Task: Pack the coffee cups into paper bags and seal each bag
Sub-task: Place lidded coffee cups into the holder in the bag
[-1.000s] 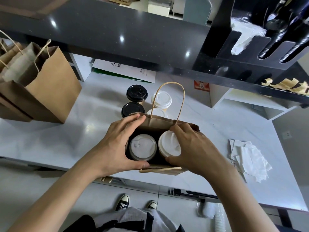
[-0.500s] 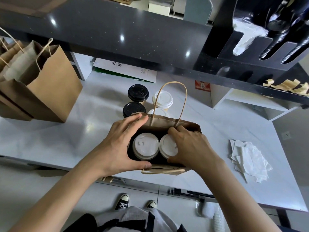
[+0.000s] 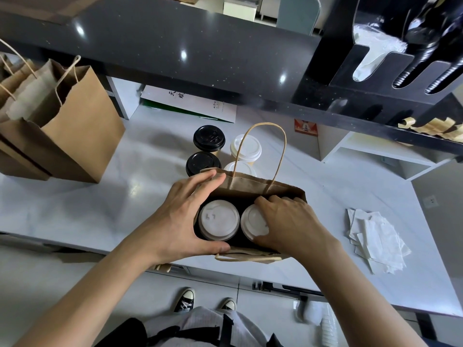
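Standing at the near edge of the counter (image 3: 75,209), the thin brown paper bag (image 3: 250,182) can tear or tip off if the left hand (image 3: 175,221), gripping its rim, and the right hand (image 3: 288,224), curled over a smooth round white-lidded cup (image 3: 251,222), press hard.

Brown paper bag (image 3: 253,186) holds two white-lidded cups (image 3: 218,219); behind stand black-lidded cups (image 3: 208,138); white napkins (image 3: 375,237) on pale grey worktop (image 3: 75,209).
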`<state>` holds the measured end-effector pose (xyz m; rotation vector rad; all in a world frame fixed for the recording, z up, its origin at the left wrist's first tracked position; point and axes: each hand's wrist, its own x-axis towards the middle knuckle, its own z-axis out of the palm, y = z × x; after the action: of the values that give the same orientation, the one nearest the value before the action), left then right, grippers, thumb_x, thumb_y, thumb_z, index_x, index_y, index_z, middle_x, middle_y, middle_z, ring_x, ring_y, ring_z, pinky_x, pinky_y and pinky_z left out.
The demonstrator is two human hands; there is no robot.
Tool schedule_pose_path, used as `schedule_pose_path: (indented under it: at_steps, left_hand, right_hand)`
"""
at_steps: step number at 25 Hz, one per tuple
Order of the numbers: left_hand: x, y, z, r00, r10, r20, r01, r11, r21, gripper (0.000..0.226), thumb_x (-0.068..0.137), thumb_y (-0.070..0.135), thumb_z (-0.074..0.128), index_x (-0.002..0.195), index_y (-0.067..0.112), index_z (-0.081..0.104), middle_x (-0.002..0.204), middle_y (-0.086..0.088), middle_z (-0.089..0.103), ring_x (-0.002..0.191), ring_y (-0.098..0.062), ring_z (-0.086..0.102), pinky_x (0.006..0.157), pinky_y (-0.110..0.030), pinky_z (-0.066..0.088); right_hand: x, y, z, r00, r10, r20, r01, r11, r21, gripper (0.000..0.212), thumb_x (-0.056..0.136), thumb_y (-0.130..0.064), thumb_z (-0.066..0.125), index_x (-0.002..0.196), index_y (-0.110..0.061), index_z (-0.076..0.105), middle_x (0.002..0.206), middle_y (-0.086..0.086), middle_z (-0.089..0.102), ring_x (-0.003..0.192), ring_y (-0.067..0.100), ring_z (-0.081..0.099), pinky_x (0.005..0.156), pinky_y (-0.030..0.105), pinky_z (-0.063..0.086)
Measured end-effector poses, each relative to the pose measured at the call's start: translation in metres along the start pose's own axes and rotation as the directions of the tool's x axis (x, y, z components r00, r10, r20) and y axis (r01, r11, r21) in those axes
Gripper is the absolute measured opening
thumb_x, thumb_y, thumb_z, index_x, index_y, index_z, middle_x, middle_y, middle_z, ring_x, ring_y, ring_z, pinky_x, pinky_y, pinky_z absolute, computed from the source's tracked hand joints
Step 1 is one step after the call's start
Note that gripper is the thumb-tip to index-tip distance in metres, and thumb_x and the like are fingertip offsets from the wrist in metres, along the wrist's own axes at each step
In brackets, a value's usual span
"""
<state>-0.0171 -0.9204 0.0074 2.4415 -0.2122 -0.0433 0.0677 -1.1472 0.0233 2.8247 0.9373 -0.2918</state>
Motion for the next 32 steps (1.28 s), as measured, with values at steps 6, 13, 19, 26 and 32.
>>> schedule_pose_path:
  at_steps: [6, 13, 19, 26, 32]
  left_hand:
    - [0.002, 0.0, 0.0, 1.0, -0.004, 0.006, 0.004, 1.0, 0.001, 0.123, 0.063, 0.062, 0.088, 0.16, 0.043, 0.014, 0.16, 0.033, 0.006, 0.148, 0.001, 0.01, 0.115, -0.018, 0.016]
    - [0.004, -0.002, 0.0, 1.0, 0.009, 0.011, -0.009, 1.0, 0.0, 0.123, 0.063, 0.064, 0.087, 0.16, 0.042, 0.015, 0.162, 0.03, 0.007, 0.149, -0.002, 0.009, 0.117, -0.023, 0.018]
    - [0.003, -0.007, 0.0, 0.999, 0.03, 0.01, -0.03, 1.0, -0.006, 0.121, 0.063, 0.068, 0.083, 0.16, 0.043, 0.015, 0.162, 0.03, 0.007, 0.149, -0.002, 0.01, 0.118, -0.024, 0.019]
    - [0.004, -0.011, 0.002, 0.998, 0.065, 0.004, -0.065, 0.998, -0.019, 0.117, 0.062, 0.079, 0.071, 0.159, 0.045, 0.016, 0.161, 0.033, 0.008, 0.148, 0.001, 0.011, 0.115, -0.024, 0.019]
    - [0.011, -0.011, 0.005, 0.991, 0.131, 0.023, -0.131, 0.991, -0.025, 0.115, 0.059, 0.08, 0.069, 0.158, 0.044, 0.021, 0.16, 0.034, 0.009, 0.146, 0.005, 0.01, 0.115, -0.021, 0.015]
  right_hand:
    - [0.008, -0.001, -0.003, 0.997, 0.025, 0.076, -0.017, 0.994, -0.104, 0.044, 0.087, -0.039, 0.07, 0.122, -0.022, 0.049, 0.102, -0.004, 0.071, 0.096, 0.021, 0.069, 0.075, 0.032, 0.039]
    - [0.017, -0.013, 0.007, 0.993, 0.05, 0.103, -0.027, 0.975, -0.221, 0.039, 0.091, -0.022, 0.068, 0.125, -0.018, 0.049, 0.101, -0.002, 0.072, 0.096, 0.024, 0.071, 0.076, 0.034, 0.037]
    - [0.007, -0.013, 0.005, 0.997, 0.063, 0.052, -0.06, 0.996, -0.068, 0.05, 0.085, -0.045, 0.069, 0.127, -0.024, 0.051, 0.115, -0.003, 0.068, 0.107, 0.023, 0.065, 0.091, 0.037, 0.044]
    - [-0.02, 0.005, 0.001, 0.967, 0.16, -0.2, -0.117, 0.97, 0.212, 0.033, 0.092, -0.031, 0.066, 0.124, -0.025, 0.067, 0.117, -0.005, 0.069, 0.114, 0.024, 0.059, 0.098, 0.036, 0.041]
    - [-0.06, 0.006, 0.012, 0.777, 0.539, -0.325, -0.378, 0.813, 0.443, 0.025, 0.086, -0.015, 0.07, 0.11, -0.023, 0.075, 0.139, 0.004, 0.058, 0.126, 0.031, 0.05, 0.104, 0.042, 0.036]
